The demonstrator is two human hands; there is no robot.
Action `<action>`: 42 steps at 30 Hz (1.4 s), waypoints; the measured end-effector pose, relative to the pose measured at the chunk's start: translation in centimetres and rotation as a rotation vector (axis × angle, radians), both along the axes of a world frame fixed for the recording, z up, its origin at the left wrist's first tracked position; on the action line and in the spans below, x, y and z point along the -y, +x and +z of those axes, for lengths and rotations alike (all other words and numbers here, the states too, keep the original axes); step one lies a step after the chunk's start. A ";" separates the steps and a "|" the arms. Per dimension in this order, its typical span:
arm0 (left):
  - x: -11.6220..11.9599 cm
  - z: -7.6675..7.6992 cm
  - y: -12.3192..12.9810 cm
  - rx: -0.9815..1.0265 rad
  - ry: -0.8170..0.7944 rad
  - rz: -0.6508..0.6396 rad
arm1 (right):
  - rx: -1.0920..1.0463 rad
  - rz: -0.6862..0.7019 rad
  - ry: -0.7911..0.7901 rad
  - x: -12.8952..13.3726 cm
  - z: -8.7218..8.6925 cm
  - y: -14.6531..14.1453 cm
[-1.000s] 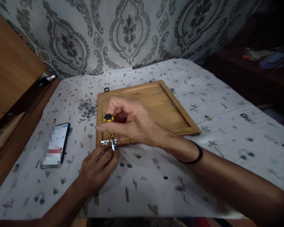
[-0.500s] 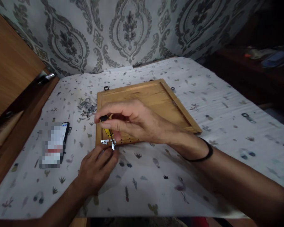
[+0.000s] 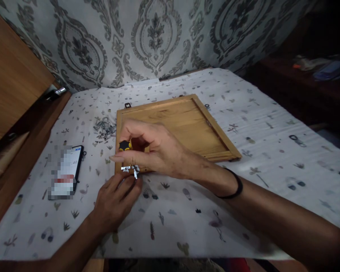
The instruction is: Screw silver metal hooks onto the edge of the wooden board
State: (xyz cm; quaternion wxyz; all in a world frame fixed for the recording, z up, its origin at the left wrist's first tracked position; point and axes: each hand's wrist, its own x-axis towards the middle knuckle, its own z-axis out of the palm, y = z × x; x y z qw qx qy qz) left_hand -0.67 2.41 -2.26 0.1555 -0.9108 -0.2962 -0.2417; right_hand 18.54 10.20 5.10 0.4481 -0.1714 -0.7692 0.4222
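My right hand (image 3: 158, 151) is closed around the black and yellow handle of a screwdriver (image 3: 125, 145). Its thumb and fingers grip the top end, and the shaft is mostly hidden from view. Below it, a shiny metal bracket (image 3: 135, 170) sits at the near left corner of a wooden framed panel (image 3: 181, 122). My left hand (image 3: 117, 198) rests at the panel's near edge, its bent fingers pressed against the bracket; the fingertips are partly hidden.
Left of the panel lies a pile of small metal hardware (image 3: 105, 127). A phone (image 3: 78, 166) lies further left on the patterned cloth (image 3: 198, 241). A dark metal loop (image 3: 127, 105) sticks out at the panel's far edge. A wooden cabinet (image 3: 14, 68) stands at the left.
My right hand has turned on the screwdriver handle and sits slightly lower, with its thumb stretched further across. My left hand, the bracket and the panel stay almost in place.
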 end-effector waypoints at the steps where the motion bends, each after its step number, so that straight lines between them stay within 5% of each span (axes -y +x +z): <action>1: 0.0 0.0 0.0 -0.002 0.003 0.003 | 0.003 0.027 0.001 0.0 0.1 0.2; 8: 0.1 0.1 0.0 -0.010 -0.005 0.006 | 0.117 0.193 -0.095 -0.4 1.1 1.5; 19: 0.2 0.0 -0.1 -0.014 -0.016 0.007 | 0.041 -0.107 0.078 0.5 0.1 0.0; 30: 0.1 0.1 0.1 -0.009 -0.012 0.013 | 0.277 0.199 -0.042 -0.2 2.1 2.3; 42: 0.1 0.1 0.1 -0.003 -0.017 0.024 | 0.230 -0.076 0.184 0.2 0.8 0.9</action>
